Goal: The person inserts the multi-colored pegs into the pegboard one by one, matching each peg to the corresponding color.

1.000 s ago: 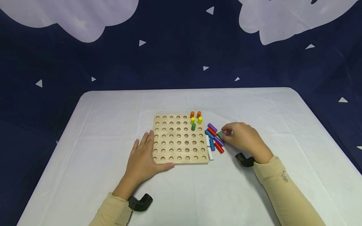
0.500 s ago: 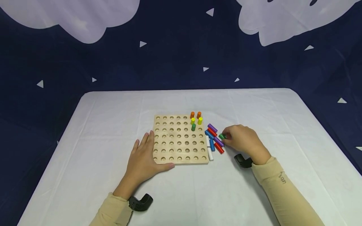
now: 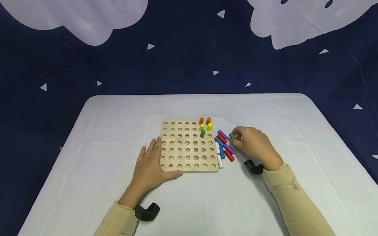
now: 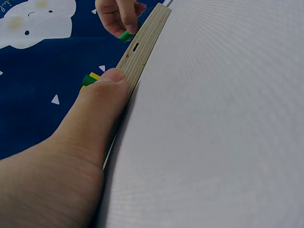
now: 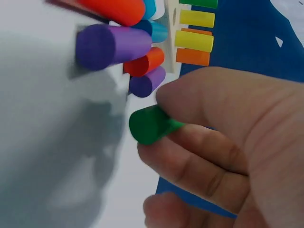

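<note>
Navy backdrop (image 3: 183, 65) spreads behind the white-covered tabletop (image 3: 124, 111) and down both sides; small pale triangles (image 3: 221, 14) lie scattered over it, pointing various ways; two pale clouds (image 3: 91, 19) sit along the top, cut off by the head view's edge, the right one bearing dark ovals (image 3: 328, 4); tabletop's far corners rounded, faint creases (image 3: 81, 147) crossing its covering.

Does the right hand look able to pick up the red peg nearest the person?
Probably not yet: the right hand is near that red peg, but it pinches a green peg, so its grip looks occupied.
</note>
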A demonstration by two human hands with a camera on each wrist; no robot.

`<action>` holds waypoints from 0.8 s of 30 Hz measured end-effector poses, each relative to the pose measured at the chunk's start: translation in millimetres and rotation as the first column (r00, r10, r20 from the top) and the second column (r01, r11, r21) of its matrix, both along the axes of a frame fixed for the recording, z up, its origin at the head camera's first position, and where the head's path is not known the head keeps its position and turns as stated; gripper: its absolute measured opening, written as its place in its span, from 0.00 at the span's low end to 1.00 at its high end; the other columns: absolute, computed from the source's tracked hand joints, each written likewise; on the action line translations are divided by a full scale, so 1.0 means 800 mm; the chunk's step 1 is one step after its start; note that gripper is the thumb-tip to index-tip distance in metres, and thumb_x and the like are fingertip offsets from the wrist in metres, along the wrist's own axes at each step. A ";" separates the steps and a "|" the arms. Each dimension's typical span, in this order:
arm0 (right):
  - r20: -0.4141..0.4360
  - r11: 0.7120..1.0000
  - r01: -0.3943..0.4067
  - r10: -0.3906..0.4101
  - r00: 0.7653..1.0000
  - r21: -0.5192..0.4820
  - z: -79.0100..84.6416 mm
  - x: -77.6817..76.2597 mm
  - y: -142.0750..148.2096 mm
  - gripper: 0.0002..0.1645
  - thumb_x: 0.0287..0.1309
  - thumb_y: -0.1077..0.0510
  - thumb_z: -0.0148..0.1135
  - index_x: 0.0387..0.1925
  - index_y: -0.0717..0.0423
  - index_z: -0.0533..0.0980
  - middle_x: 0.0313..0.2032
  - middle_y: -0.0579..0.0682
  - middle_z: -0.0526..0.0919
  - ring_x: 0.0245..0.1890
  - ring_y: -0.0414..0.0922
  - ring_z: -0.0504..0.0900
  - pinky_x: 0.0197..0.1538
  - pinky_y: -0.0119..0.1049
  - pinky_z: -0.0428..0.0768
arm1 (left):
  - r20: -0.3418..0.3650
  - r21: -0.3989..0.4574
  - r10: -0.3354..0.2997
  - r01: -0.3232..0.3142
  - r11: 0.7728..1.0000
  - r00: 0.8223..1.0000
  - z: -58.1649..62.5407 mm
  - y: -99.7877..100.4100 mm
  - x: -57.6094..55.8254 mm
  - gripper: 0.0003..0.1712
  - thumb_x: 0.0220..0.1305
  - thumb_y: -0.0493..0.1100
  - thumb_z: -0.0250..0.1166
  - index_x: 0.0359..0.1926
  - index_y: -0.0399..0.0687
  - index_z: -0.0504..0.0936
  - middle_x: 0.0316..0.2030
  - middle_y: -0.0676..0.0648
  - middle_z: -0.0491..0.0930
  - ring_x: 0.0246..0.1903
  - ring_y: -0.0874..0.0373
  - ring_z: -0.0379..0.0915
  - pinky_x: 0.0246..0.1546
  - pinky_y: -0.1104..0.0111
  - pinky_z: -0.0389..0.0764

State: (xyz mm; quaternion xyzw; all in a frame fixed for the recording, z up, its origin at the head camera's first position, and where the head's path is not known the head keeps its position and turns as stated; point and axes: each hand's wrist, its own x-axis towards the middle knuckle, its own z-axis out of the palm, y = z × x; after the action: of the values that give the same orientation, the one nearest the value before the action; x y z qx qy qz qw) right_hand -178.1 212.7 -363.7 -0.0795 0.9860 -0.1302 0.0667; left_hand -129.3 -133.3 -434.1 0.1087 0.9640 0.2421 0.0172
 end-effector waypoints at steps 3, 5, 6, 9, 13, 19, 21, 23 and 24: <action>0.000 0.999 0.005 -0.005 1.000 -0.040 0.000 -0.004 -0.003 0.15 0.59 0.52 0.66 0.46 0.54 0.80 0.35 0.48 0.86 0.26 0.44 0.74 0.28 0.34 0.68 | 0.001 -0.002 0.000 0.000 1.000 1.000 0.000 0.000 0.000 0.85 0.33 0.87 0.65 0.79 0.39 0.42 0.78 0.40 0.46 0.79 0.46 0.41 0.78 0.48 0.40; -0.001 0.998 0.012 -0.012 1.000 -0.068 0.000 -0.006 -0.006 0.14 0.59 0.52 0.66 0.45 0.52 0.80 0.37 0.48 0.87 0.26 0.44 0.75 0.29 0.34 0.69 | 0.001 -0.002 0.000 0.000 1.000 1.000 -0.001 0.000 0.000 0.85 0.32 0.87 0.65 0.79 0.39 0.42 0.78 0.40 0.47 0.79 0.46 0.41 0.78 0.48 0.40; -0.003 0.997 0.017 -0.017 1.000 -0.079 0.000 -0.007 -0.007 0.14 0.59 0.52 0.66 0.44 0.52 0.80 0.38 0.48 0.88 0.27 0.44 0.76 0.29 0.34 0.69 | 0.001 -0.003 0.000 0.000 1.000 1.000 -0.001 0.000 0.000 0.85 0.32 0.87 0.65 0.79 0.39 0.42 0.78 0.40 0.47 0.79 0.46 0.42 0.78 0.48 0.40; -0.018 0.993 0.021 -0.023 1.000 -0.119 0.000 -0.009 -0.013 0.13 0.58 0.51 0.68 0.43 0.50 0.80 0.38 0.47 0.89 0.28 0.44 0.77 0.31 0.35 0.69 | -0.002 -0.005 0.000 0.000 1.000 1.000 -0.001 0.000 0.000 0.85 0.32 0.87 0.65 0.79 0.39 0.42 0.78 0.39 0.47 0.78 0.46 0.42 0.78 0.48 0.40; -0.029 0.980 0.007 -0.014 0.999 -0.199 -0.002 -0.014 -0.023 0.12 0.57 0.50 0.69 0.41 0.49 0.80 0.37 0.46 0.89 0.21 0.44 0.72 0.31 0.36 0.69 | -0.004 -0.007 0.001 -0.001 1.000 1.000 -0.002 -0.001 -0.001 0.85 0.32 0.87 0.65 0.79 0.39 0.42 0.78 0.40 0.47 0.79 0.46 0.42 0.78 0.49 0.40; -0.033 0.961 -0.032 0.023 0.999 -0.276 -0.010 -0.023 -0.040 0.12 0.57 0.49 0.70 0.41 0.47 0.80 0.38 0.45 0.89 0.18 0.43 0.70 0.31 0.37 0.70 | -0.007 -0.007 -0.001 0.001 1.000 1.000 -0.002 0.000 -0.001 0.85 0.32 0.88 0.64 0.78 0.38 0.42 0.78 0.39 0.47 0.79 0.46 0.42 0.78 0.48 0.40; -0.036 0.958 -0.046 0.037 0.999 -0.284 -0.012 -0.025 -0.046 0.11 0.57 0.50 0.71 0.40 0.47 0.80 0.38 0.45 0.89 0.20 0.43 0.72 0.33 0.37 0.72 | -0.010 -0.007 -0.001 0.001 1.000 1.000 -0.003 0.000 -0.001 0.85 0.32 0.88 0.64 0.78 0.38 0.43 0.78 0.40 0.48 0.78 0.46 0.42 0.78 0.48 0.41; -0.040 0.957 -0.058 0.049 0.998 -0.285 -0.013 -0.027 -0.051 0.11 0.56 0.51 0.71 0.40 0.47 0.80 0.38 0.45 0.89 0.24 0.43 0.76 0.37 0.39 0.74 | -0.012 -0.008 -0.001 0.001 1.000 1.000 -0.003 0.001 -0.001 0.85 0.32 0.88 0.63 0.78 0.38 0.43 0.78 0.39 0.48 0.78 0.46 0.42 0.78 0.48 0.41; -0.041 0.956 -0.062 0.053 0.998 -0.286 -0.014 -0.027 -0.053 0.11 0.56 0.51 0.72 0.40 0.47 0.80 0.38 0.45 0.89 0.26 0.43 0.78 0.39 0.40 0.75 | -0.013 -0.009 -0.001 0.001 1.000 1.000 -0.003 0.001 -0.001 0.85 0.32 0.88 0.63 0.78 0.38 0.42 0.78 0.40 0.48 0.78 0.46 0.42 0.78 0.48 0.41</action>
State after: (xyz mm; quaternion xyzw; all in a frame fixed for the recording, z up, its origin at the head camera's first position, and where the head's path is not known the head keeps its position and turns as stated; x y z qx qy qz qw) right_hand -199.9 170.2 -374.6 -0.1191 0.9550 -0.2685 0.0418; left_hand -130.0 -132.5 -436.3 0.1108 0.9651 0.2370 0.0117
